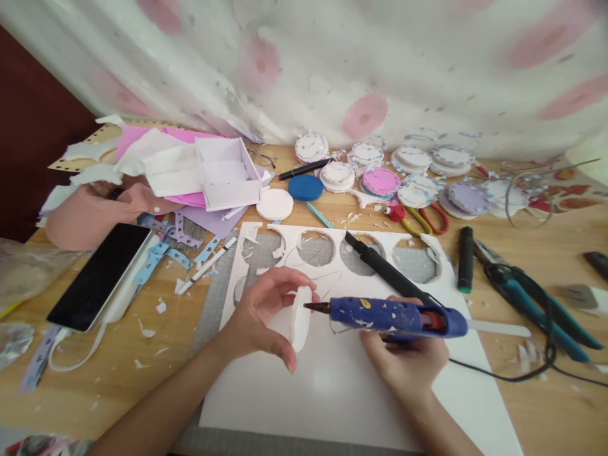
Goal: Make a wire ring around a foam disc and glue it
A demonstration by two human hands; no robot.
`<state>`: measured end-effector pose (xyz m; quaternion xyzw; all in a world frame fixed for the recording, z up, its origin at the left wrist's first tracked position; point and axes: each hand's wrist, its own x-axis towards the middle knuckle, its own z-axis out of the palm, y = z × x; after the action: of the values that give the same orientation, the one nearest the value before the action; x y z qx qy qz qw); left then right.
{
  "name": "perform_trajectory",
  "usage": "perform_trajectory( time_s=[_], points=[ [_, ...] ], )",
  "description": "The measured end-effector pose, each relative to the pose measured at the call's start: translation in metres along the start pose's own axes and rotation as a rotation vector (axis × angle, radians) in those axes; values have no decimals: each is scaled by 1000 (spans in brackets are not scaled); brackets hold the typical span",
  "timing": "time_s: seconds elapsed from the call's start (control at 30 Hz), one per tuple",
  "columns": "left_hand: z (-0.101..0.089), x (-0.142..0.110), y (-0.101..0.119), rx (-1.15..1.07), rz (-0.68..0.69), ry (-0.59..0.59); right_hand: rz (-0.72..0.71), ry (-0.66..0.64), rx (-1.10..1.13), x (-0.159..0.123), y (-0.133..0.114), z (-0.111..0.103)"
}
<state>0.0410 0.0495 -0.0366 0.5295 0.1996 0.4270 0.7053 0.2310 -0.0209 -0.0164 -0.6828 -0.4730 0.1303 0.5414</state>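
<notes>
My left hand (260, 316) pinches a white foam disc (300, 318) held on edge above a white foam board (332, 386). My right hand (409, 361) grips a blue hot glue gun (396, 316) lying level, its dark nozzle touching the face of the disc. The board has several round holes cut along its far edge. A black cord runs from the gun off to the right.
A black cutting tool (387, 271) lies on the board. A phone (99, 275) rests at left, near paper scraps and a white box (227, 174). Decorated foam rounds (380, 180), scissors (418, 218), a marker (465, 258) and blue pliers (532, 301) crowd the far and right side.
</notes>
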Motion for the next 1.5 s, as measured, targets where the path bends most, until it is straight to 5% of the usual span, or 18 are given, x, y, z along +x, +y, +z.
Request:
perform_trajectory(
  time_s=[1.5],
  points=[
    [-1, 0, -3, -62, -31, -35, -133, -43, 26, 3, -1, -1]
  ],
)
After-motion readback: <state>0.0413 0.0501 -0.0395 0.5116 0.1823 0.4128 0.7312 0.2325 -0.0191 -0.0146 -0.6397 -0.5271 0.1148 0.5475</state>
